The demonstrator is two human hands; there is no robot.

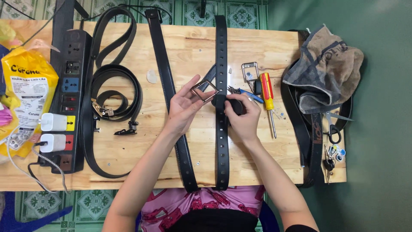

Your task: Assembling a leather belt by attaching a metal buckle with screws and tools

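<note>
Head view: black punched belt [222,141] laid on wooden table [193,47], long axis twelve to six. Right hand [242,118] clamped on strap at mid-length. Left hand [183,107] at nine o'clock, pinching metal buckle frame [204,91] just beside strap. Hands near, not touching. Right hand nearer belt.

The right hand [242,118] covers whatever dark thing it's pinching on the punched belt [222,141], can't tell what. That belt's top end runs off frame.
</note>
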